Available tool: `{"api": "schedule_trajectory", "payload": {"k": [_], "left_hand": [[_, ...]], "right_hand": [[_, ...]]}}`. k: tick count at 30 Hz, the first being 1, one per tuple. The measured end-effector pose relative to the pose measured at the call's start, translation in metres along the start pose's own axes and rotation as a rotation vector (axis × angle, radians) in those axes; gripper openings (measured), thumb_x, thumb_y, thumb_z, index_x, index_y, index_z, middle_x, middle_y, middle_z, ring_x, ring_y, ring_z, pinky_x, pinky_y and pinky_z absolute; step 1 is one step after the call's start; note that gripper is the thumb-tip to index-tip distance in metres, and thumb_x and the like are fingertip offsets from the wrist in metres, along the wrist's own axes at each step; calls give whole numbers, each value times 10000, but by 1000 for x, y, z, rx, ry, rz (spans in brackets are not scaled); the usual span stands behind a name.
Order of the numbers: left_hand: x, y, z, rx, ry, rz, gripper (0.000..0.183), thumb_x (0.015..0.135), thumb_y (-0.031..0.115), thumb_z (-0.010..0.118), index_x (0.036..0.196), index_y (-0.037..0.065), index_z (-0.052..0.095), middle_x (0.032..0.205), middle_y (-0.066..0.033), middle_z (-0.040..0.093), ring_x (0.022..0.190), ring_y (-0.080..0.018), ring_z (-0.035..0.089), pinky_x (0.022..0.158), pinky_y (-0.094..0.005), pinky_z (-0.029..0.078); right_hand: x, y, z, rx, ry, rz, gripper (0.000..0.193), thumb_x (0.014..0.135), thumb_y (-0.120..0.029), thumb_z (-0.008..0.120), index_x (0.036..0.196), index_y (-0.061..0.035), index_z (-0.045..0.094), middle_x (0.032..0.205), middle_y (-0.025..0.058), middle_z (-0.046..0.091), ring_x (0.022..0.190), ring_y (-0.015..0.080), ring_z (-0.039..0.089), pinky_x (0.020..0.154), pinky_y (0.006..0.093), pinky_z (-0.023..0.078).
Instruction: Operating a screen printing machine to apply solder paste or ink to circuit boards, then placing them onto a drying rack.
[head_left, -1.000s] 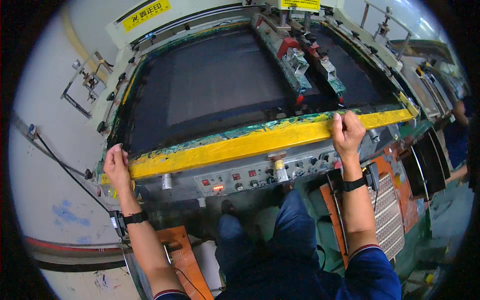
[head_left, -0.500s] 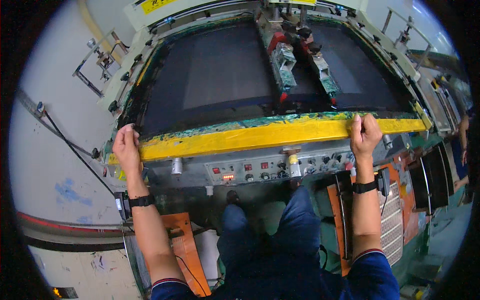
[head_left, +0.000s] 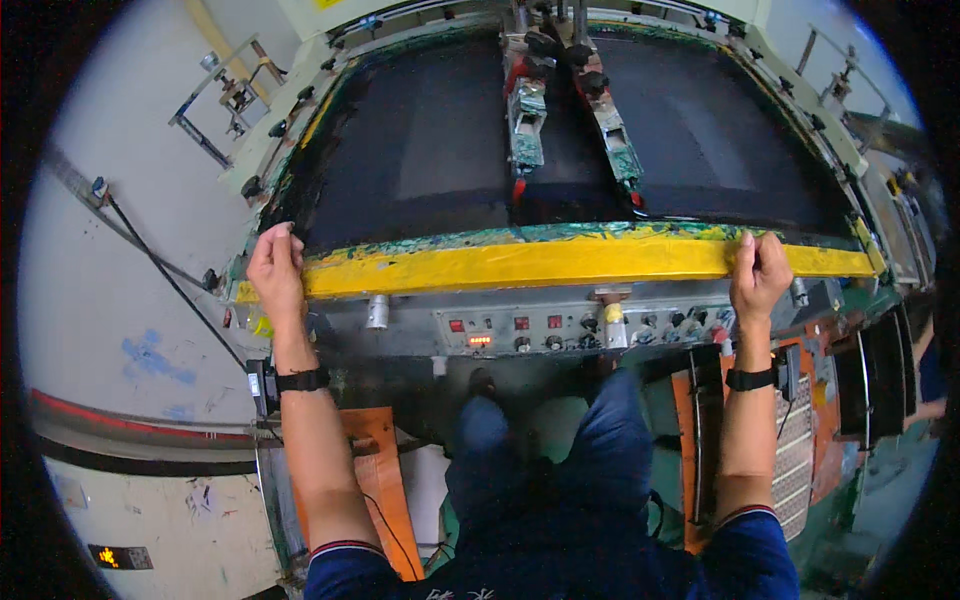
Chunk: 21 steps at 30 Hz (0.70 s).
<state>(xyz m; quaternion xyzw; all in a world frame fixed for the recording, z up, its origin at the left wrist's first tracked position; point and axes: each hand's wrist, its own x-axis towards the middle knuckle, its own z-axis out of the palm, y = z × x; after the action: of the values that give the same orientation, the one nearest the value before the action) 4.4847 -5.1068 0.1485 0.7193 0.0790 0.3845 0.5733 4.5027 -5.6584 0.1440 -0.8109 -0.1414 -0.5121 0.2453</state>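
A large screen-printing frame with dark mesh [head_left: 430, 150] stretches out in front of me. Its near side is a bar wrapped in yellow tape [head_left: 520, 264], smeared with green along the far edge. My left hand [head_left: 277, 270] is closed at the bar's left end, fingers curled over its edge. Toward the right end, my right hand [head_left: 760, 280] is also closed on the bar, thumb on top; its lower fingers are partly hidden. Two squeegee arms [head_left: 613, 135], with green-stained metal and red tips, reach over the mesh between my hands.
Below the bar runs a grey control panel [head_left: 560, 330] with knobs, red switches and a lit display. Orange boards [head_left: 385, 480] stand beside my legs. Dark racks and a patterned sheet [head_left: 795, 460] are at the right. Part of another person [head_left: 932, 375] shows at the far right.
The squeegee arms have shifted left over the mesh. The frame and both hands appear slightly farther right as the view shifts; both hands stay closed on the bar.
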Motion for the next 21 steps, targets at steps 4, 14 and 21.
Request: {"api": "schedule_trajectory", "payload": {"k": [4, 14, 21], "left_hand": [[-2, 3, 3, 3, 12, -3, 178, 904, 178, 556, 946, 25, 638, 701, 8, 554, 568, -40, 433, 505, -185, 336], [2, -9, 1, -24, 14, 50, 186, 920, 162, 518, 920, 13, 629, 693, 7, 559, 565, -41, 443, 500, -191, 342], [0, -4, 2, -27, 44, 62, 192, 921, 161, 511, 892, 9, 625, 676, 3, 554, 562, -47, 448, 507, -192, 344]], "right_hand": [[-1, 2, 0, 12, -1, 6, 272, 839, -73, 577, 620, -4, 431, 568, 113, 376, 484, 231, 384, 468, 335, 298], [-3, 8, 3, -15, 7, -30, 279, 838, -67, 572, 620, -9, 407, 580, 118, 353, 497, 256, 357, 473, 348, 286], [-2, 3, 2, 21, 0, -28, 257, 848, -71, 551, 627, -10, 434, 580, 103, 362, 500, 227, 364, 476, 330, 293]]}}
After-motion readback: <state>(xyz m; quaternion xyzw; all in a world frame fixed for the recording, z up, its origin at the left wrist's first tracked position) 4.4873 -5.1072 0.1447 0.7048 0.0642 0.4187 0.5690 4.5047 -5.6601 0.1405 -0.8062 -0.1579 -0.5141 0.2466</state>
